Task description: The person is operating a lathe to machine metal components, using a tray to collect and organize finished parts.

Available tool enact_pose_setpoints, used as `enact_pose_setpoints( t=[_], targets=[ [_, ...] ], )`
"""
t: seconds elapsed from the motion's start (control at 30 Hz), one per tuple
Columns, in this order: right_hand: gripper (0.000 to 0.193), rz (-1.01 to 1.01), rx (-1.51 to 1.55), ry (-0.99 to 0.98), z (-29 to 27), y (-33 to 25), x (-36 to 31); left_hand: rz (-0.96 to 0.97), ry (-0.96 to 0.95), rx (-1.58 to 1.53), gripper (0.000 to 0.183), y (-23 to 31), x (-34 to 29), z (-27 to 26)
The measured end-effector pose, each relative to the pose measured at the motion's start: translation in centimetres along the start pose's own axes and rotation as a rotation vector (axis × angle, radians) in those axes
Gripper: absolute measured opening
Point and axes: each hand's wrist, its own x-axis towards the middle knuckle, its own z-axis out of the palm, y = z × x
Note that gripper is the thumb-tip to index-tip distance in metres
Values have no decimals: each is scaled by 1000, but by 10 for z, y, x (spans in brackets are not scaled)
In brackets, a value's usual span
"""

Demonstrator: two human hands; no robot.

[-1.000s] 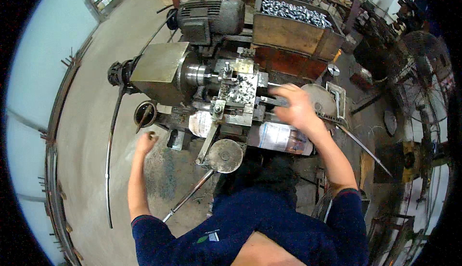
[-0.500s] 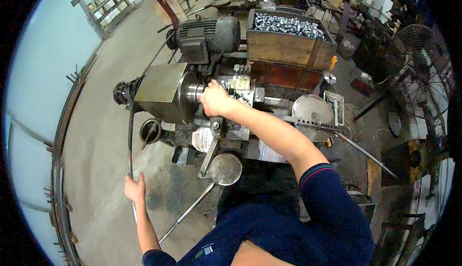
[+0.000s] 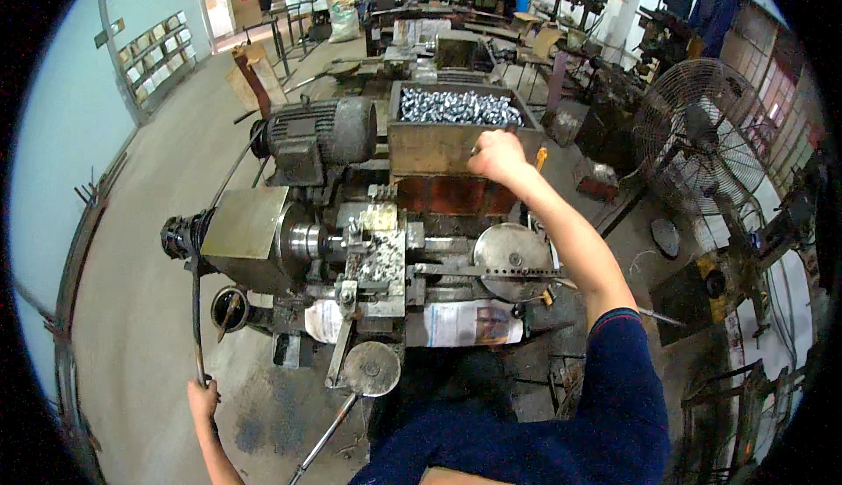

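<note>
My left hand (image 3: pixel 203 397) is closed round the lower end of a long dark lever (image 3: pixel 196 318), which hangs from the left end of a small lathe. In front of the box's near wall I hold my right hand (image 3: pixel 498 157) raised, fingers curled; what they grip, if anything, is too small to make out. Behind it stands a rusty metal box (image 3: pixel 430 147) filled with small shiny metal parts (image 3: pixel 460 108). The lathe's chuck (image 3: pixel 305 242) is left of a tool slide (image 3: pixel 379 261) strewn with metal chips.
An electric motor (image 3: pixel 320 130) sits behind the headstock cover (image 3: pixel 246 222). Two round plates, one at the front (image 3: pixel 372 369) and one at the right (image 3: pixel 513 260), bear long handles. A large fan (image 3: pixel 699 125) stands at the right. Printed paper (image 3: pixel 474 324) lies under the lathe bed.
My right hand has gone from the chuck, back and right to the box. My left hand, loosely at the lever before, now wraps round it. The view has tilted up and turned right.
</note>
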Motion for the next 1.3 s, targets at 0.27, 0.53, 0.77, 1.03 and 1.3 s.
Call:
enact_pose_setpoints(
  t=[0.27,0.53,0.77,1.03,1.3],
  targets=[
    [44,133,120,177,6,38,29,18,35,-56,19,0,-1,-5],
    [33,192,270,135,16,89,-152,-162,-373,-519,24,20,3,-19],
    [22,869,293,-118,-4,177,-403,-90,-548,-672,38,-38,64,-16],
    [15,1109,-66,-333,0,180,-653,-126,-317,-459,40,135,-97,8],
    [30,841,-44,-1009,40,179,-718,-99,-250,-344,41,126,-88,2]
  ],
)
